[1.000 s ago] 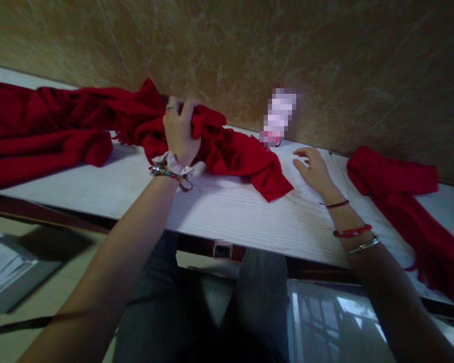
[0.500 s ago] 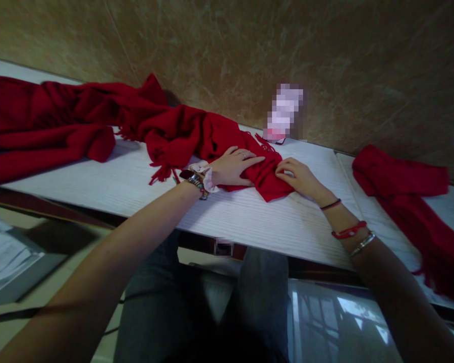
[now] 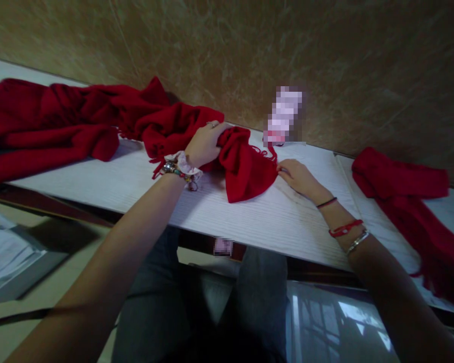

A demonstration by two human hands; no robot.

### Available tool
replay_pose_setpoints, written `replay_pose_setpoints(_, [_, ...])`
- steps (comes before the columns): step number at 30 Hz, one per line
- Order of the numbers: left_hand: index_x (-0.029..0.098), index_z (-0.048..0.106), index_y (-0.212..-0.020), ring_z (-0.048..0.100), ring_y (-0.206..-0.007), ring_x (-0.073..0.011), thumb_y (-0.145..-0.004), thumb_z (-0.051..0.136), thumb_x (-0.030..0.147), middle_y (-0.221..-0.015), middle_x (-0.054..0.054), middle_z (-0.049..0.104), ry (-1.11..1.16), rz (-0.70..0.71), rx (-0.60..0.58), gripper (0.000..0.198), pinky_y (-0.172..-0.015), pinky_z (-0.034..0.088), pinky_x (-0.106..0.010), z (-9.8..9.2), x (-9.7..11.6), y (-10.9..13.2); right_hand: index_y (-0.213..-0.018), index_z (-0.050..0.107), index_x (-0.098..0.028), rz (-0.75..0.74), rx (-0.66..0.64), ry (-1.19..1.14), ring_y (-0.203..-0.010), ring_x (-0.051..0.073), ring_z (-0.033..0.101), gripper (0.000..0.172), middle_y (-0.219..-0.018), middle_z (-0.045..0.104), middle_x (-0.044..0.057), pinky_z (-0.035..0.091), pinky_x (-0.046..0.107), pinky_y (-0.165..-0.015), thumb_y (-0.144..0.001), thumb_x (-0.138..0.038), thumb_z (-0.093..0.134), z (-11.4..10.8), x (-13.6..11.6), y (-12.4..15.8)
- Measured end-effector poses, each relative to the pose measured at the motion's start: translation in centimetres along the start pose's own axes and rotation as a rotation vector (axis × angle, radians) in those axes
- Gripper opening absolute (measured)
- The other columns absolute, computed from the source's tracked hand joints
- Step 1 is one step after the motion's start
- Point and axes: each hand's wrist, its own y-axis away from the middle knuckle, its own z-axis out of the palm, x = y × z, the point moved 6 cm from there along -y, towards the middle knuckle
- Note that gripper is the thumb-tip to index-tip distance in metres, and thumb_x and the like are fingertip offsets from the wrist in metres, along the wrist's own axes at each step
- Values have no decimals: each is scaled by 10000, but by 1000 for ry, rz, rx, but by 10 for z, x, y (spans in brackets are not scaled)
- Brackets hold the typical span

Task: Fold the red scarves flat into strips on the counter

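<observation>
A red fringed scarf (image 3: 245,166) lies bunched on the white wood-grain table (image 3: 196,212), stretching leftward into a larger heap of the same red cloth. My left hand (image 3: 206,143) is closed over a gathered fold of it, the fingertips hidden in the fabric. At the scarf's right edge, my right hand (image 3: 297,176) pinches the corner near the fringe between thumb and fingers. A scrunchie and beaded bracelets circle my left wrist; a dark band, a red cord and a silver bangle are on the right.
Another red scarf (image 3: 401,174) lies folded at the table's right end. A blurred-out phone-like object (image 3: 283,116) leans against the marbled wall (image 3: 227,55) behind the table. At lower left stands a grey box (image 3: 22,267) of papers, with a dark cable nearby.
My left hand has moved left and up, going from lying flat to gripping the cloth. The scarf's near end has shifted left, and my right hand now pinches its edge.
</observation>
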Motion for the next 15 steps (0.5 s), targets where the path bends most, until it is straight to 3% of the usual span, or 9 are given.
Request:
replay_pose_setpoints(3, [163, 504, -1201, 524, -1028, -225, -717, 488, 163, -1107, -68, 558, -115, 161, -199, 485, -881, 414, -343, 17, 7, 1, -744, 526, -208, 56, 139, -52, -823, 235, 549, 79, -816, 608, 82, 443, 398, -782, -755, -167, 459, -13, 6, 0])
replay_pose_setpoints(5, [180, 500, -1210, 525, -1011, -203, -716, 470, 151, -1101, -50, 565, -175, 213, -265, 495, -878, 421, -331, 20, 9, 3, -768, 492, -225, 161, 378, -121, -786, 216, 539, 71, -800, 577, 61, 446, 374, -736, -772, -188, 431, -32, 21, 6])
replay_pose_setpoints(8, [180, 492, -1216, 516, -997, -185, -726, 456, 141, -1094, -44, 565, -209, 167, -210, 493, -893, 426, -323, 5, -2, 3, -780, 429, -231, 332, 866, -187, -749, 197, 505, 55, -764, 498, 48, 425, 354, -717, -804, -226, 380, -69, 54, 32])
replay_pose_setpoints(11, [170, 515, -1193, 508, -1016, -202, -705, 457, 116, -1101, -58, 547, -245, -7, -22, 494, -909, 427, -357, -23, -30, 6, -760, 378, -227, 431, 1233, -211, -764, 196, 479, 50, -760, 433, 50, 401, 357, -742, -803, -229, 352, -92, 80, 61])
replay_pose_setpoints(13, [210, 540, -1169, 492, -1045, -240, -701, 467, 124, -1116, -65, 529, -266, -160, 75, 481, -903, 421, -406, -38, -50, 11, -755, 389, -226, 461, 1229, -240, -743, 188, 476, 43, -753, 440, 47, 406, 348, -722, -793, -238, 372, -94, 86, 65])
replay_pose_setpoints(15, [260, 552, -1148, 450, -1092, -282, -714, 482, 171, -1164, -53, 492, -238, -244, 125, 449, -900, 406, -457, -46, -60, 16, -735, 424, -226, 446, 1030, -303, -698, 177, 486, 62, -724, 469, 36, 423, 335, -681, -783, -265, 419, -86, 82, 54])
